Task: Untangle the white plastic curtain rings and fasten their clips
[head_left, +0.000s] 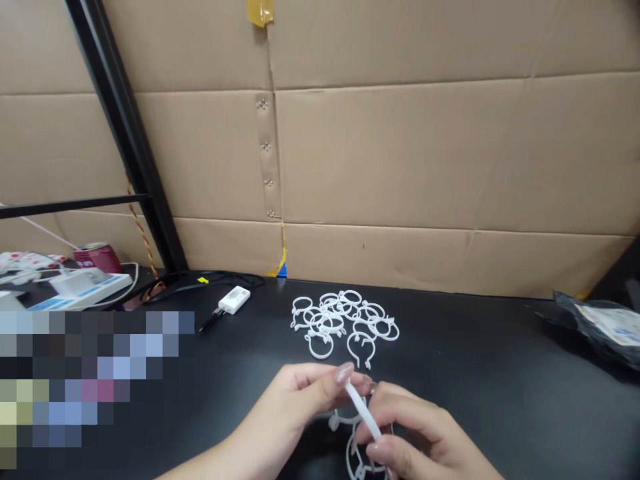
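Observation:
Between both hands is a white plastic ring, seen nearly edge-on as a narrow band. My left hand pinches its upper end between thumb and fingers. At the lower end, the thumb and fingers of my right hand are closed on the same ring. More white rings lie on the black table beneath the hands, partly hidden by them. Farther back is a loose pile of white rings with small loops and tabs. One ring at the pile's near side has a gap facing me.
A white adapter with a black cable lies left of the pile. On the far left are a power strip and a red can. A black plastic bag sits at right. A cardboard wall closes off the back.

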A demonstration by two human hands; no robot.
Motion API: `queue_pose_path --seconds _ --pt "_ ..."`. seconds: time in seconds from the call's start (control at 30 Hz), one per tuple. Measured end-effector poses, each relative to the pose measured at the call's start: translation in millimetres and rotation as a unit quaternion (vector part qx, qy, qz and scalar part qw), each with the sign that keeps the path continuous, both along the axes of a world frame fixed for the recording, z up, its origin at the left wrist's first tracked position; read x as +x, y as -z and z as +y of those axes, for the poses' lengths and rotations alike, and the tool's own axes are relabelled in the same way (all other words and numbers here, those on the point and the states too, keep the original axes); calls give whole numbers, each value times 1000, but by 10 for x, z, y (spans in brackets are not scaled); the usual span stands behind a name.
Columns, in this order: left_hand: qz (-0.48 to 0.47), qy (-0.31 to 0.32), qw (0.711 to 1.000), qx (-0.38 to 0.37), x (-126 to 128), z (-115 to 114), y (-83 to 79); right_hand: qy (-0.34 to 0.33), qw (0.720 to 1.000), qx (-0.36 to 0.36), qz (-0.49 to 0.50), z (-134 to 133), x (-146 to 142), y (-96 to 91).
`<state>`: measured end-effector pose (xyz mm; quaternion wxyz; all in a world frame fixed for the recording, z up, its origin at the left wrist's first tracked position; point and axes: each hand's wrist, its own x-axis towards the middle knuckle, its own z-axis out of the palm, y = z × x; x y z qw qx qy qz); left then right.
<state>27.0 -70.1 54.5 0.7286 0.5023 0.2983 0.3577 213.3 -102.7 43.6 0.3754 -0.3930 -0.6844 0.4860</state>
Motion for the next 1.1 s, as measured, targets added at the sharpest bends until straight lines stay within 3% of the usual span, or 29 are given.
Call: queue_pose_path --seconds 0.13,0.23,0.37,0.43,0.53,0.57,0.63,0.73,1.1 --pt "-18 0 1000 -16 6 1 -27 14 998 46 -36 5 10 -60" --pt "-1 -36 999 -4 -2 22 -57 44 997 51 -33 10 25 -46" --pt "101 -136 980 108 -60 49 -36 116 993 16 17 23 50 45" --pt "168 -176 935 257 -103 38 18 117 993 2 30 31 62 87" --pt "208 -175 807 523 -151 0 128 78 997 -2 -10 18 65 103" --pt "207 -166 772 578 -160 -10 162 66 997 6 -30 7 62 96" --pt "200 -147 729 638 -167 -18 215 51 996 37 -66 -21 51 69" --pt "207 -128 707 664 -169 -11 247 41 990 76 -115 -54 34 20" --pt "249 -121 682 677 -129 -85 236 30 952 199 -232 -85 -27 -78"
